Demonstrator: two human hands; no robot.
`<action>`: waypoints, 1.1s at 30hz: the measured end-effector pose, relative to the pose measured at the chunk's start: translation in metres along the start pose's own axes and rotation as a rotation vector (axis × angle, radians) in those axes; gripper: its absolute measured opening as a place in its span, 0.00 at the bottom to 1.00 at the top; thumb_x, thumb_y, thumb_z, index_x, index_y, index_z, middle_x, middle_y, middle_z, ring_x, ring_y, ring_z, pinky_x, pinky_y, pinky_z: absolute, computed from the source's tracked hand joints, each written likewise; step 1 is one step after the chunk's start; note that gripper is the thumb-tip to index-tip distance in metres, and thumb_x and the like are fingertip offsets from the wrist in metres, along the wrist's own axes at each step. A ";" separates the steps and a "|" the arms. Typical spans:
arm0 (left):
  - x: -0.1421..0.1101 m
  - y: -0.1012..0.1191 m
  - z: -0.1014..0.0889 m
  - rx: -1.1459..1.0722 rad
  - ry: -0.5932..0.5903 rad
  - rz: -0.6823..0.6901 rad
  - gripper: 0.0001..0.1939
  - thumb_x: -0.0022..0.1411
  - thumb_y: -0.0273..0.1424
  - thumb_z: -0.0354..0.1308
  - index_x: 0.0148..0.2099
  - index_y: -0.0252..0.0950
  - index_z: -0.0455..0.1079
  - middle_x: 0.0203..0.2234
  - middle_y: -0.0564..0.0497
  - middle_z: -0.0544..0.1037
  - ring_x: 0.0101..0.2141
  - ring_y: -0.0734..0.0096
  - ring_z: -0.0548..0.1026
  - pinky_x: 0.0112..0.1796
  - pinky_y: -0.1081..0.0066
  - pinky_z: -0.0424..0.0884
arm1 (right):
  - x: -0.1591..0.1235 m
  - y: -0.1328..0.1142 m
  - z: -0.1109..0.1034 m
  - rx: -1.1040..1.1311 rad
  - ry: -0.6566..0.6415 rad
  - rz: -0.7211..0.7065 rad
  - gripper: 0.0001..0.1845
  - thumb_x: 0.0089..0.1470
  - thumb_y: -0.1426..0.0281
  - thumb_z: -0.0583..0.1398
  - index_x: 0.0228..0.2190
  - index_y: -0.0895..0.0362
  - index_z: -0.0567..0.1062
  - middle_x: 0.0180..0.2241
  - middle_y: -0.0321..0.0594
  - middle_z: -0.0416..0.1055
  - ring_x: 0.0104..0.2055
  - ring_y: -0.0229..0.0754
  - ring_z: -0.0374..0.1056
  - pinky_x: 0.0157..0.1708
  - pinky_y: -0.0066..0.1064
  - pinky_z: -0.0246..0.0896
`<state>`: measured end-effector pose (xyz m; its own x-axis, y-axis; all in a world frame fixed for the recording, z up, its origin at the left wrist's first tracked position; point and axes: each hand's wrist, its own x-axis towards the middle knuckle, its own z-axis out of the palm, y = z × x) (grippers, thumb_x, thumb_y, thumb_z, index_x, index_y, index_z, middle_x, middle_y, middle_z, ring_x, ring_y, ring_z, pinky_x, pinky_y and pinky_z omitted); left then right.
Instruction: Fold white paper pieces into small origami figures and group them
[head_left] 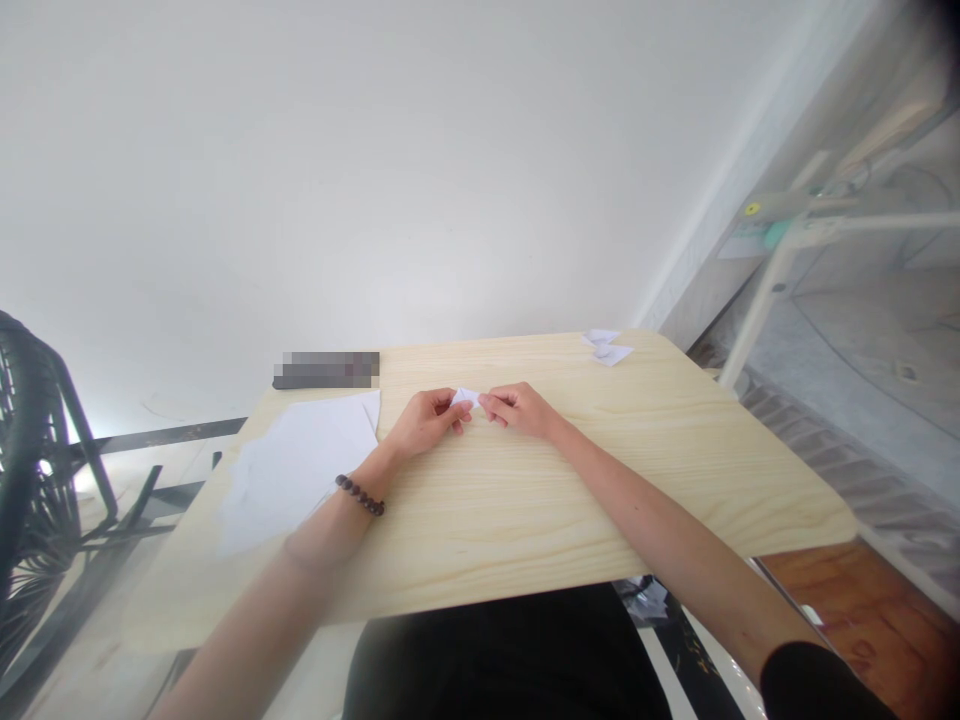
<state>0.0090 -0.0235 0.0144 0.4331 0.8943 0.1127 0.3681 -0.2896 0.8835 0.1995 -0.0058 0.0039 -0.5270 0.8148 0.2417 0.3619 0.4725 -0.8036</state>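
A small piece of folded white paper [464, 397] is held just above the middle of the table. My left hand [427, 420] pinches it between thumb and fingers on its left side. From the other side, my right hand [517, 408] grips the paper's right tip with thumb and forefinger. The paper's lower part is partly hidden by my left fingers. A beaded bracelet [360, 495] circles my left wrist.
White paper sheets [300, 465] lie on the table [525, 530] at left, below a dark, pixelated box-like object [326, 372]. Two folded white paper pieces [611, 354] rest near the back right edge. A wall [450, 180] stands behind the table; a dark woven chair [37, 430] is at left.
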 end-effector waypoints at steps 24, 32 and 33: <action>-0.001 0.001 -0.002 -0.154 -0.059 -0.073 0.19 0.53 0.44 0.51 0.37 0.32 0.67 0.29 0.47 0.75 0.26 0.72 0.72 0.31 0.71 0.66 | 0.001 0.001 0.000 -0.055 0.147 0.018 0.22 0.51 0.59 0.49 0.13 0.59 0.58 0.14 0.31 0.51 0.19 0.30 0.48 0.21 0.24 0.44; -0.001 0.001 -0.002 -0.154 -0.056 -0.054 0.19 0.55 0.43 0.50 0.41 0.32 0.66 0.32 0.46 0.75 0.27 0.71 0.72 0.33 0.70 0.65 | 0.001 0.003 0.000 -0.043 0.239 0.039 0.20 0.52 0.61 0.48 0.15 0.59 0.62 0.15 0.31 0.53 0.19 0.31 0.49 0.21 0.24 0.44; -0.001 0.001 -0.002 -0.148 -0.056 -0.052 0.19 0.55 0.42 0.49 0.41 0.32 0.66 0.32 0.46 0.75 0.27 0.71 0.72 0.32 0.71 0.65 | 0.001 0.004 0.000 -0.038 0.251 0.044 0.20 0.52 0.61 0.48 0.16 0.59 0.63 0.15 0.31 0.54 0.19 0.31 0.49 0.21 0.24 0.44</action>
<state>0.0073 -0.0244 0.0164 0.4632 0.8852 0.0428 0.2684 -0.1861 0.9452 0.2002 -0.0033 0.0013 -0.3042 0.8906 0.3381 0.4114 0.4429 -0.7966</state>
